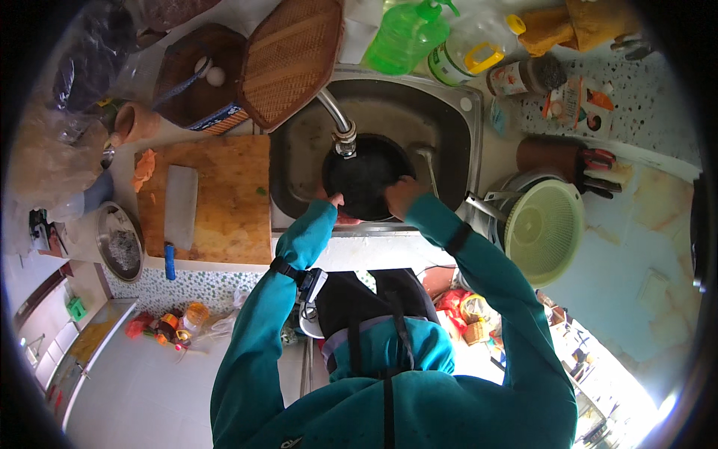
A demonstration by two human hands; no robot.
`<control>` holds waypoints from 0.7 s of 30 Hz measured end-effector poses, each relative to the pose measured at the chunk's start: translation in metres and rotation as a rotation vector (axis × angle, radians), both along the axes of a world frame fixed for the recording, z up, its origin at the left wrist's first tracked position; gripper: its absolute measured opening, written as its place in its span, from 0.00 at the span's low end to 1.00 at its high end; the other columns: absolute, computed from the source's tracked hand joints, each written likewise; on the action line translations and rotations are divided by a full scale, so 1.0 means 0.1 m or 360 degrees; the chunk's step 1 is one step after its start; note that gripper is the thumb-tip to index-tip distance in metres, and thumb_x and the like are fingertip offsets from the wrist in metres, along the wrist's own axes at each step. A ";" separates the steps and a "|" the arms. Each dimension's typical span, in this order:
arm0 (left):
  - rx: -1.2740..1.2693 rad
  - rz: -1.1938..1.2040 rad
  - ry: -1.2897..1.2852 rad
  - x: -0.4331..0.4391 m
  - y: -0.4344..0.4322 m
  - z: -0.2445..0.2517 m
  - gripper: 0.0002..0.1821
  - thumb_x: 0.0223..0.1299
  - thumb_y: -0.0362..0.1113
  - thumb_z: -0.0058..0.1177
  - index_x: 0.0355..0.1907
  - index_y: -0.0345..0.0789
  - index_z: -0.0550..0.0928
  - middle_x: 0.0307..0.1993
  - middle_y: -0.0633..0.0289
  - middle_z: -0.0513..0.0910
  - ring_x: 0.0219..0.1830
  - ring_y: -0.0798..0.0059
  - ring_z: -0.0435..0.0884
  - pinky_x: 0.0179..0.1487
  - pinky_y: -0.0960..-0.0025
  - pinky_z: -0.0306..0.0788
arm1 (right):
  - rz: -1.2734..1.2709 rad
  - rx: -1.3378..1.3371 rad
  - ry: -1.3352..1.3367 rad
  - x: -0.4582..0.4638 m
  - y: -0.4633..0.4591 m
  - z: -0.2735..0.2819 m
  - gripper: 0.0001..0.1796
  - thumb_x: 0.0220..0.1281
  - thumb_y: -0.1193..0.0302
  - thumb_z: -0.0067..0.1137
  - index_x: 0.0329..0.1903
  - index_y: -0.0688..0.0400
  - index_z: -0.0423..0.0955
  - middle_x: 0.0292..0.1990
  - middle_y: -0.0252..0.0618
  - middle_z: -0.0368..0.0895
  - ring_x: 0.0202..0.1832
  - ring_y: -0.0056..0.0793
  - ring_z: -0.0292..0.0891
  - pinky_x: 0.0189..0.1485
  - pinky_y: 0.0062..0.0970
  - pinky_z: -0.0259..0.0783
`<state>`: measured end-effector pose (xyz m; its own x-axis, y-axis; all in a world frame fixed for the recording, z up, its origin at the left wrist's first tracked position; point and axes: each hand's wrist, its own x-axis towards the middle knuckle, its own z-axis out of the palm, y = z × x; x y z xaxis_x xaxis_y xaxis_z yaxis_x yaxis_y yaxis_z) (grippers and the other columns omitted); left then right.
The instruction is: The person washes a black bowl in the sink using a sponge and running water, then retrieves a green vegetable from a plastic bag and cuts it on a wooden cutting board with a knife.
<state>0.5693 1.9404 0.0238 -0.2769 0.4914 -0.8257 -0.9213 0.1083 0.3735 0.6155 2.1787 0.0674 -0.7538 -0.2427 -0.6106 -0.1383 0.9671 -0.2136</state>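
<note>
A round black pan (364, 174) is at the front of the stainless steel sink (303, 134), below the metal faucet (343, 134). My left hand (335, 200) grips the pan at its near left rim, with the thumb on top and fingertips showing below the near edge. My right hand (401, 196) is at the pan's right rim, blurred and partly closed. Whether it holds anything there is unclear. A thin metal handle, perhaps of a ladle (429, 163), leans in the sink to the right of the pan.
Left of the sink, a cleaver (180, 207) lies on a wooden cutting board (230, 196). Behind it stands a woven basket (199, 106) with eggs. A green pump bottle (406, 36) and a plastic jug (474, 47) line the back. A pale green colander (544, 233) sits at right.
</note>
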 end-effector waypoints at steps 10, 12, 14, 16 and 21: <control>0.0105 0.0416 -0.0745 0.07 0.58 -0.36 0.27 0.63 0.33 0.50 0.64 0.29 0.62 0.43 0.35 0.79 0.32 0.41 0.85 0.31 0.54 0.85 | -0.0061 0.0126 0.0525 0.26 0.17 0.88 0.20 0.53 0.50 0.64 0.41 0.51 0.81 0.38 0.34 0.78 0.50 0.32 0.72 0.75 0.55 0.40; 0.0002 0.0536 -0.0659 0.14 0.69 -0.31 0.29 0.65 0.33 0.50 0.67 0.39 0.60 0.43 0.35 0.78 0.32 0.39 0.84 0.30 0.50 0.85 | -0.0041 0.0132 0.0565 0.20 0.22 0.82 0.16 0.52 0.55 0.65 0.39 0.50 0.80 0.36 0.36 0.77 0.47 0.33 0.72 0.74 0.53 0.47; -0.0220 0.0520 -0.0484 0.20 0.81 -0.25 0.29 0.67 0.34 0.47 0.69 0.51 0.58 0.42 0.37 0.76 0.31 0.38 0.84 0.29 0.46 0.84 | -0.0019 0.0060 0.0706 0.11 0.26 0.79 0.15 0.52 0.57 0.65 0.37 0.51 0.79 0.34 0.37 0.75 0.47 0.34 0.72 0.73 0.51 0.50; -0.0184 0.0391 -0.0517 0.20 0.88 -0.22 0.30 0.70 0.35 0.45 0.70 0.56 0.56 0.39 0.38 0.80 0.30 0.45 0.85 0.30 0.51 0.85 | -0.0030 -0.0029 0.0780 0.01 0.26 0.81 0.13 0.51 0.61 0.67 0.34 0.53 0.76 0.33 0.37 0.72 0.47 0.36 0.72 0.73 0.48 0.54; -0.0110 0.0447 -0.0833 0.20 0.95 -0.29 0.28 0.72 0.35 0.39 0.71 0.55 0.57 0.42 0.39 0.80 0.31 0.48 0.85 0.32 0.53 0.85 | 0.0032 -0.0021 0.0921 -0.20 0.11 0.89 0.13 0.46 0.65 0.70 0.34 0.52 0.75 0.37 0.36 0.70 0.50 0.34 0.70 0.74 0.50 0.54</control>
